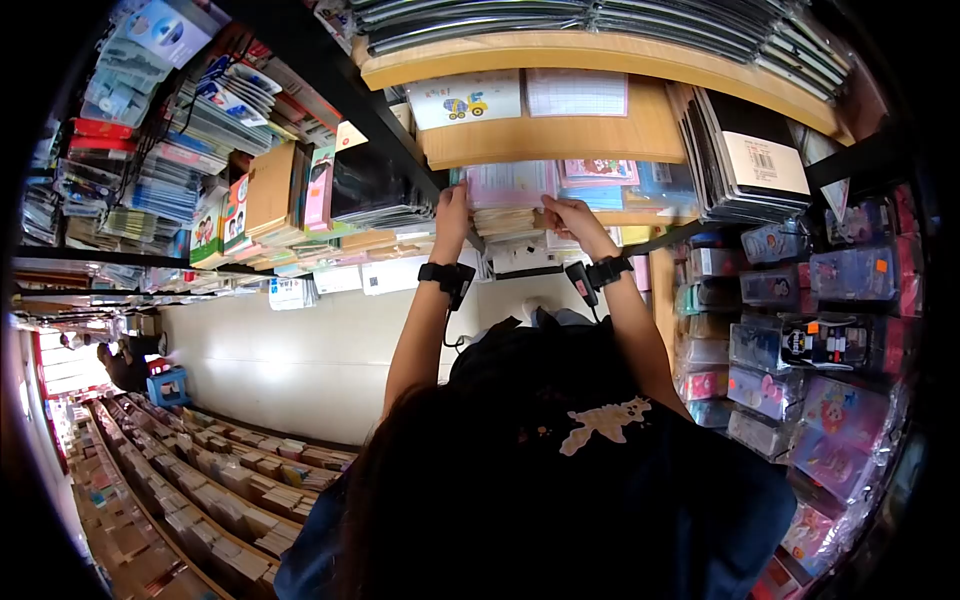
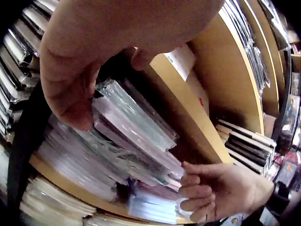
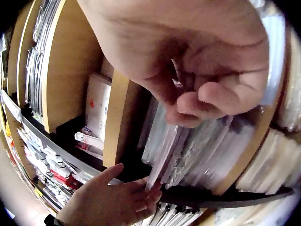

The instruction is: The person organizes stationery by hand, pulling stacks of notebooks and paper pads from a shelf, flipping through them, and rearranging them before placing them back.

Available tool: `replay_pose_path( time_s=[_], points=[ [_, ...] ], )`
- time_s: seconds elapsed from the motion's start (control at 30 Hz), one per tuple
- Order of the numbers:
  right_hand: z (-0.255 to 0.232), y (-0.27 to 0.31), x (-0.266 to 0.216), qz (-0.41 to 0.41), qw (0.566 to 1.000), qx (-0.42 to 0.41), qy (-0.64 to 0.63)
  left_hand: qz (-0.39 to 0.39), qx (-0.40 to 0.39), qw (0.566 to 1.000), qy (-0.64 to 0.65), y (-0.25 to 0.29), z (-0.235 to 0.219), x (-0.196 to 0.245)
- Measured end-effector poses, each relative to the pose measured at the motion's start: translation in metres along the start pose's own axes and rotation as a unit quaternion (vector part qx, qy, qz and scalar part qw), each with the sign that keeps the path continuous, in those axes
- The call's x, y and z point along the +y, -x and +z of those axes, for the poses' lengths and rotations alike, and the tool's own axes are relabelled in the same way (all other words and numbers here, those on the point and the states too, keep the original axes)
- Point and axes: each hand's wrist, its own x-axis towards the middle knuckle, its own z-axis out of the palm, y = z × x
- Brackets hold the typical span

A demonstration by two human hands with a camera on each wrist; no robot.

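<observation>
Right hand (image 1: 574, 217) pinches the right end of a pinkish wrapped packet (image 1: 512, 182); left hand (image 1: 452, 208), fingers loosely extended, touches its left end.

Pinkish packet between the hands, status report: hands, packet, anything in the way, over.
Right hand pinches one end of pinkish packet. Left hand at the other end. Other wrapped packets crowd alongside; wooden shelf board close above.

No text legible; barcoded white label (image 1: 764, 165) on black stack (image 1: 738, 114), print too small.
</observation>
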Motion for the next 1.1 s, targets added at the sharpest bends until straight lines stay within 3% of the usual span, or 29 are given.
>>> replay_pose_path(
  time_s=[0.17, 0.37, 0.43, 0.47, 0.5, 0.57, 0.6, 0.67, 0.7, 0.77, 0.8, 1.03, 1.1],
  points=[
    [-0.010, 0.017, 0.011, 0.024, 0.999, -0.025, 0.001, -0.019, 0.011, 0.995, 0.094, 0.000, 0.005, 0.006],
    [-0.018, 0.013, 0.022, 0.040, 0.999, 0.006, 0.021, 0.004, 0.017, 0.998, 0.063, -0.035, 0.024, 0.008],
    [-0.020, 0.009, 0.028, 0.034, 0.999, 0.003, 0.019, 0.156, 0.100, 0.982, 0.037, -0.043, 0.034, 0.005],
    [-0.021, 0.008, 0.030, 0.029, 0.999, -0.004, 0.018, 0.193, 0.153, 0.966, -0.072, -0.072, 0.033, -0.022],
    [-0.021, 0.009, 0.031, 0.028, 0.999, -0.004, 0.017, 0.193, 0.153, 0.966, -0.072, -0.068, 0.030, -0.016],
    [-0.019, 0.009, 0.031, 0.026, 1.000, -0.002, 0.003, 0.110, 0.057, 0.984, -0.129, -0.055, 0.023, 0.002],
    [-0.019, 0.009, 0.030, 0.024, 1.000, -0.001, 0.002, 0.112, 0.057, 0.984, -0.130, -0.065, 0.018, -0.005],
    [-0.016, 0.012, 0.027, 0.027, 1.000, 0.007, 0.007, 0.011, 0.021, 0.992, -0.122, -0.095, 0.011, -0.027],
    [-0.015, 0.012, 0.027, 0.027, 1.000, 0.008, 0.005, 0.011, 0.020, 0.992, -0.125, -0.093, 0.011, -0.022],
    [-0.015, 0.013, 0.026, 0.018, 1.000, 0.007, -0.004, 0.129, -0.002, 0.989, -0.069, -0.091, 0.014, -0.013],
    [-0.015, 0.013, 0.026, 0.018, 1.000, 0.008, -0.004, 0.178, -0.015, 0.974, -0.138, -0.087, 0.014, -0.007],
    [-0.016, 0.018, 0.029, 0.030, 0.999, 0.027, -0.003, 0.176, 0.072, 0.959, -0.211, -0.071, 0.023, 0.000],
    [-0.022, 0.021, 0.032, 0.020, 1.000, 0.018, -0.013, 0.076, 0.064, 0.989, -0.111, -0.056, 0.027, -0.004]
  ],
)
